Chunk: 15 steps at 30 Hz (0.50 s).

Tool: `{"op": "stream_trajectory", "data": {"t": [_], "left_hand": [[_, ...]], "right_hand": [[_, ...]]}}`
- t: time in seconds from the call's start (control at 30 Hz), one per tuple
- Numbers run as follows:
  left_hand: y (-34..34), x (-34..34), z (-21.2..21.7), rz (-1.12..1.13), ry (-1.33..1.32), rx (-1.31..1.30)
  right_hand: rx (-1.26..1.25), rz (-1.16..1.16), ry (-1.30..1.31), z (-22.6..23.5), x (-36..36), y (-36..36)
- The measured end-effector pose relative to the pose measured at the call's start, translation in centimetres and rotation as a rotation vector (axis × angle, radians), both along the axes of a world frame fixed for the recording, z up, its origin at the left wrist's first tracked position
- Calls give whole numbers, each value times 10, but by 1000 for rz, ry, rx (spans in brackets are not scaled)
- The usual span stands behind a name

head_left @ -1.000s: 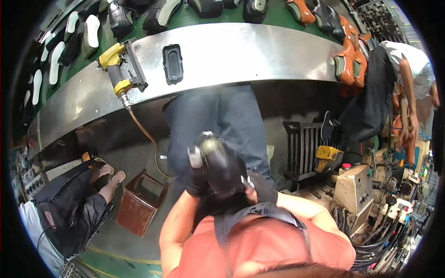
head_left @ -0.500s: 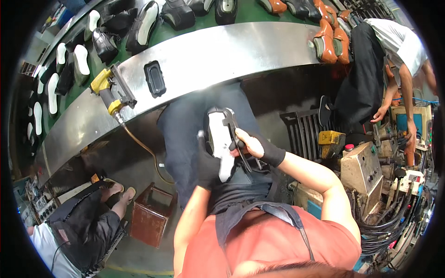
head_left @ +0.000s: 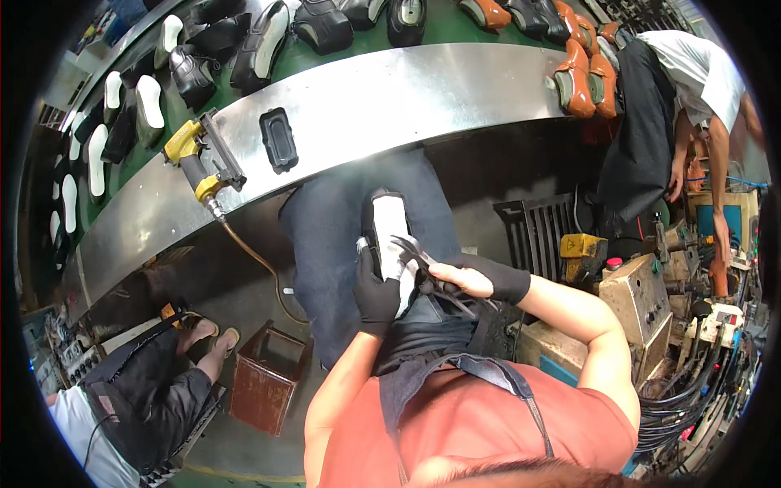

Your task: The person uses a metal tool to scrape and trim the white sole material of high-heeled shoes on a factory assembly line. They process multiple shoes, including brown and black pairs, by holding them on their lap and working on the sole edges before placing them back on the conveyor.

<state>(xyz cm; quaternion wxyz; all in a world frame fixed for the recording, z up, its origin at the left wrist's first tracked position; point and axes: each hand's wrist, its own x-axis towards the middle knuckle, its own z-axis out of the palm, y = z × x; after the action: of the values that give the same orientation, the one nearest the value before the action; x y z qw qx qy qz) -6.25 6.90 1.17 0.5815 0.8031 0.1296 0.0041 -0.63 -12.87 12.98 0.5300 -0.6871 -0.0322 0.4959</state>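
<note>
A black shoe with a white underside [head_left: 389, 218] lies bottom up across my lap, its long axis pointing away from me. My left hand [head_left: 376, 294], in a black glove that leaves the fingertips bare, is closed round the shoe's left side. In my right hand [head_left: 476, 277], gloved the same way, is a dark pair of pliers [head_left: 416, 254]. Their head lies over the right half of the white underside, about midway along; whether the jaws grip anything cannot be made out. The handles stick out below my right fingers.
On the curved metal bench edge [head_left: 358, 89] lie a yellow nail gun [head_left: 195, 159] with a hose and a black tray [head_left: 279, 138]. Black and brown shoes [head_left: 576, 81] line the green belt beyond. Machinery [head_left: 634, 297] and a co-worker [head_left: 643, 122] are at right, a brown stool [head_left: 264, 382] at left.
My right hand and the pliers have moved right and a little toward me, and the pliers' head has come back from the shoe's far end. My left hand still holds the shoe.
</note>
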Motion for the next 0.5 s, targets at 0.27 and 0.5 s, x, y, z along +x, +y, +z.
{"op": "stream_trajectory", "data": {"t": [0.27, 0.5], "left_hand": [[-15, -3, 17, -57, -165, 209], [-4, 10, 1, -55, -380, 415]], "right_hand": [[-486, 705, -914, 13, 63, -7], [-284, 619, -1323, -49, 83, -19]]}}
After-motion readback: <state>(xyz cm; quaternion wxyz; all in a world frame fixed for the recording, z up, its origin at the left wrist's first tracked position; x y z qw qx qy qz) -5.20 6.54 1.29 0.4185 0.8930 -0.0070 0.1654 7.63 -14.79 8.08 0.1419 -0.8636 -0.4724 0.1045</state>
